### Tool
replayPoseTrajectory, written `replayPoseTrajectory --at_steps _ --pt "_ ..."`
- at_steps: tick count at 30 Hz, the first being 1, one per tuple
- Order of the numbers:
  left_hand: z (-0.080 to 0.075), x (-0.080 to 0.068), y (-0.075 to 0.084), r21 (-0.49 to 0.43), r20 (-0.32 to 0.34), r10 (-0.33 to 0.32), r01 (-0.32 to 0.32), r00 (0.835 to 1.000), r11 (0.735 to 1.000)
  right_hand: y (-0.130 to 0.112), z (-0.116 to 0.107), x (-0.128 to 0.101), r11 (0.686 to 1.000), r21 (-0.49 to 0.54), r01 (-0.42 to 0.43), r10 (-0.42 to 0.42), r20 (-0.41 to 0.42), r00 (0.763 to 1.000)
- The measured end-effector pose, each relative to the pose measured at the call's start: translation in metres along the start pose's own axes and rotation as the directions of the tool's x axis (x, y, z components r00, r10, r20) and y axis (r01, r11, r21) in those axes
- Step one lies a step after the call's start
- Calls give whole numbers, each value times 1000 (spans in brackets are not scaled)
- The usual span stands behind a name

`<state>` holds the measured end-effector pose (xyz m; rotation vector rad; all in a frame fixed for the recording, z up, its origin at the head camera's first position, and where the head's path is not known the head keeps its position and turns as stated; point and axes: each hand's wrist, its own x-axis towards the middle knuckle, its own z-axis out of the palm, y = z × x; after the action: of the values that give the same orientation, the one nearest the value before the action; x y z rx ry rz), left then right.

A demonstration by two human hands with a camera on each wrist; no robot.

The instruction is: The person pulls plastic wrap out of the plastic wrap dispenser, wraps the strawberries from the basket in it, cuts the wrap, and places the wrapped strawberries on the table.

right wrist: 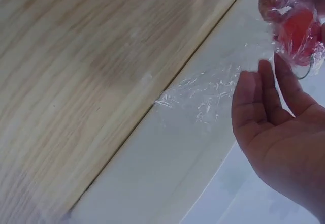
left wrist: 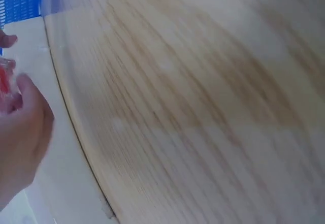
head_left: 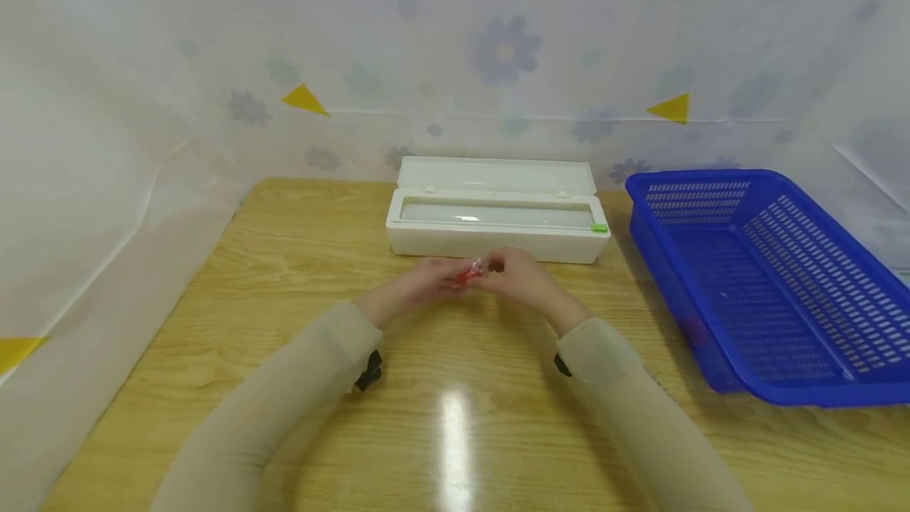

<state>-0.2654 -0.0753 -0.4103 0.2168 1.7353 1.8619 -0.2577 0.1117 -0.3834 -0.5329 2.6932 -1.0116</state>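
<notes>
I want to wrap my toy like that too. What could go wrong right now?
The cling film trails loose from the small red thing, so it might bunch up and stick to itself. The left hand pinches the red thing while the right hand looks open beside it, so it could slip onto the wooden table. The trailing film might snag on the white dispenser box.

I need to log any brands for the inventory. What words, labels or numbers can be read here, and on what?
None can be read.
White dispenser box: no print shows; its green tab is blank.
Blue basket: no label shows.
Red thing in film: no lettering shows.
</notes>
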Motion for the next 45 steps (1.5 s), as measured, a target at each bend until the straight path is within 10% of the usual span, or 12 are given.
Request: replayPoseTrajectory --at_steps 18,32,45 --pt "13 0 11 -93 -174 2 -18 985 996 -3 6 -2 968 231 -95 100 -12 995" --pt "13 1 8 -1 -88 96 -97 991 995 9 5 5 745 651 -145 109 96 989" --pt "14 0 9 -20 -79 11 -12 997 1000 15 3 2 831 523 -190 149 120 982"
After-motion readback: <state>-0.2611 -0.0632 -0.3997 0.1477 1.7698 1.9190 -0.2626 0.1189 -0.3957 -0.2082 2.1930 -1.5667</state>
